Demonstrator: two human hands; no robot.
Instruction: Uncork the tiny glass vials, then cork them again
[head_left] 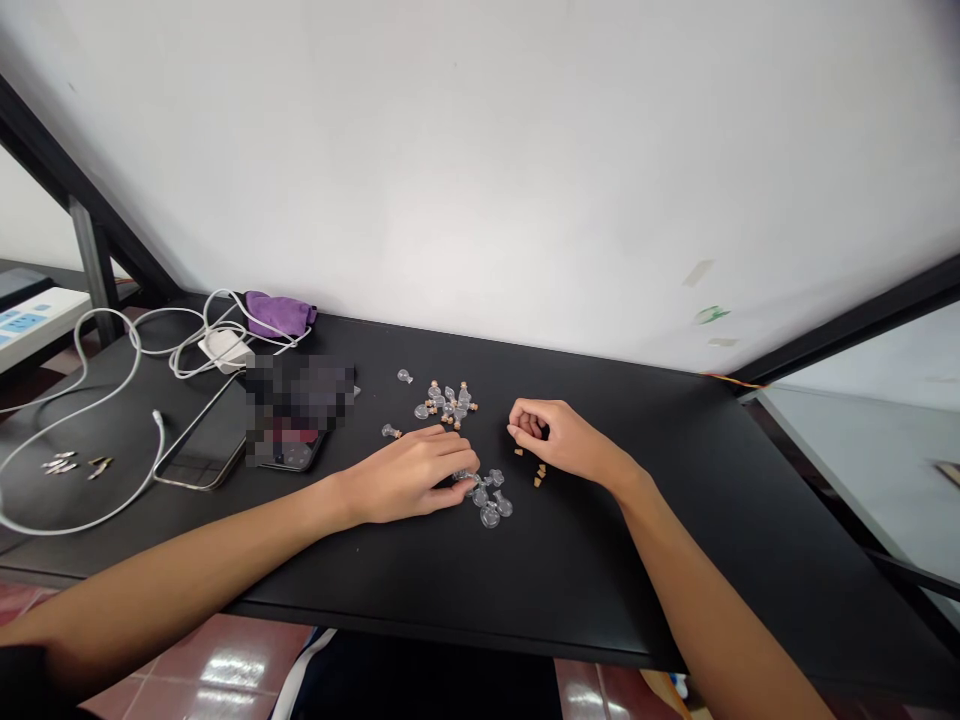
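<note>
My left hand rests on the black table, its fingertips closed at the left edge of a small group of clear glass bottles without corks; it pinches what looks like one of them. Right of it, my right hand has its fingers curled together, and whatever they hold is too small to make out. Several loose corks lie just below my right hand. Beyond my left hand is a cluster of small corked glass bottles. One clear bottle lies apart at the back, and a corked one lies near my left knuckles.
On the left of the table are phones, a white cable with a white charger, a purple cloth and small metal pieces. A white wall stands behind.
</note>
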